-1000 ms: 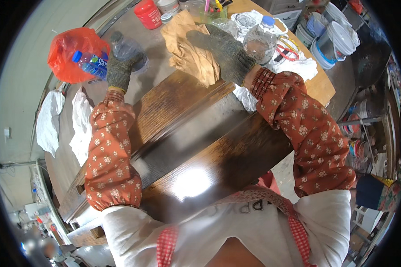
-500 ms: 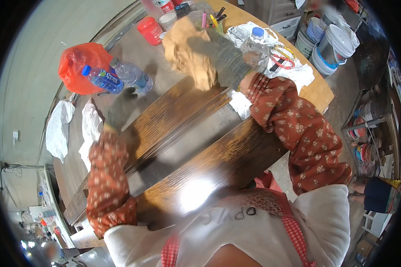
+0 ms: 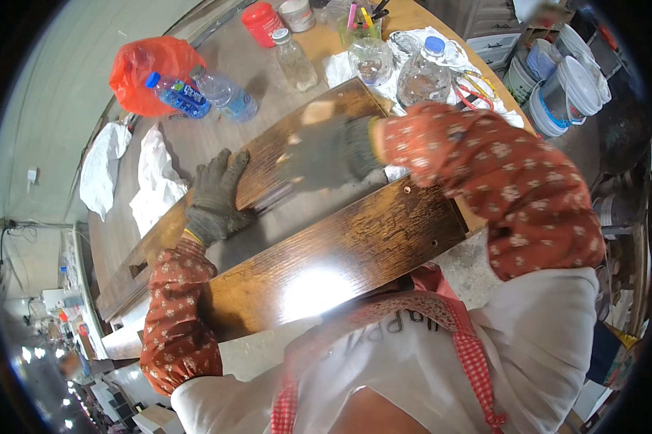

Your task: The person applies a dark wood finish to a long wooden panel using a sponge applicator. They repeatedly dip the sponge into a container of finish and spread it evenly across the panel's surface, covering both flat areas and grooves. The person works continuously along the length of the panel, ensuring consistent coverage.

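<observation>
My left hand [image 3: 219,199], in a dark grey knitted glove, lies with fingers spread on the far brown wooden board [image 3: 282,148]. Over the same board is my right hand [image 3: 331,153], gloved alike and smeared by motion. A small tan patch [image 3: 318,112] shows at its far side, apparently the tan sheet pressed under it, with most of it hidden. Nearer me a second wooden board [image 3: 347,249] lies across, with dark grain, holes at its right end and a bright glare. A gap separates the two boards.
Beyond the boards stand a red bag [image 3: 148,72], two plastic bottles [image 3: 228,98], a glass bottle [image 3: 295,61], a red jar [image 3: 262,24] and a large clear jug [image 3: 423,76]. White cloths [image 3: 156,184] lie left. Buckets [image 3: 568,90] stand on the right.
My right hand has swept toward me along the far board, bringing the tan sheet down from its far end. My left hand has settled on the board. The view has shifted.
</observation>
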A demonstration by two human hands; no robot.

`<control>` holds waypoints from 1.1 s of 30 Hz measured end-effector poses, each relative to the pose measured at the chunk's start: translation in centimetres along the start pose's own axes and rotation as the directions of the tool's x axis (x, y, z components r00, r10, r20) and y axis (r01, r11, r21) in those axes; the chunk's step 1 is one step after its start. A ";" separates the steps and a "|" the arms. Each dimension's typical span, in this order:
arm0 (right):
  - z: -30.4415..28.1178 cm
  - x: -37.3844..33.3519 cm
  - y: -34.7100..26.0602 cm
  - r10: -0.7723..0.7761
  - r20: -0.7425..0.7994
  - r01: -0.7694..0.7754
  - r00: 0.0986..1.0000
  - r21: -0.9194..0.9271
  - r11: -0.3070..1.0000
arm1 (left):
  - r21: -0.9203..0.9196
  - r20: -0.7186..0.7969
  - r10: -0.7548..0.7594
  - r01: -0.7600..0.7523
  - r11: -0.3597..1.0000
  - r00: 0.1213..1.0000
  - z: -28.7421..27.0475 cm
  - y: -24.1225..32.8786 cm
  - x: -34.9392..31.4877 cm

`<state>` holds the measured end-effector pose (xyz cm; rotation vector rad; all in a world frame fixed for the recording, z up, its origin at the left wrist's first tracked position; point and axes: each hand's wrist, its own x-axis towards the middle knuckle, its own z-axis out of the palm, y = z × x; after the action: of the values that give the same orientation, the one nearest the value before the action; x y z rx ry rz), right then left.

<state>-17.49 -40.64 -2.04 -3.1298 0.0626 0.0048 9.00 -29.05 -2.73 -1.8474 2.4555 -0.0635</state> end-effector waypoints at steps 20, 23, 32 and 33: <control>0.7 -7.8 4.0 -0.107 -0.139 0.085 0.984 -0.153 0.984 | -0.035 0.048 -0.014 0.015 0.999 0.999 -1.0 1.0 0.3; 1.1 -15.1 6.7 0.098 -0.110 -0.110 0.989 -0.105 0.988 | -0.073 0.097 -0.088 0.095 0.993 0.991 -2.3 2.2 0.4; 1.8 -17.5 0.3 0.145 -0.674 0.096 0.724 0.307 0.947 | 0.029 0.219 -0.123 0.120 0.992 0.968 -3.7 3.4 2.5; 1.3 -17.1 -1.1 0.187 -0.653 0.171 0.734 0.444 0.880 | 0.130 0.226 -0.182 0.155 0.979 0.957 -5.4 4.7 1.4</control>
<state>-34.49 -38.84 -3.30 -2.4518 0.0679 -1.0055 3.63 -29.16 2.23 -1.8912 2.0914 0.0115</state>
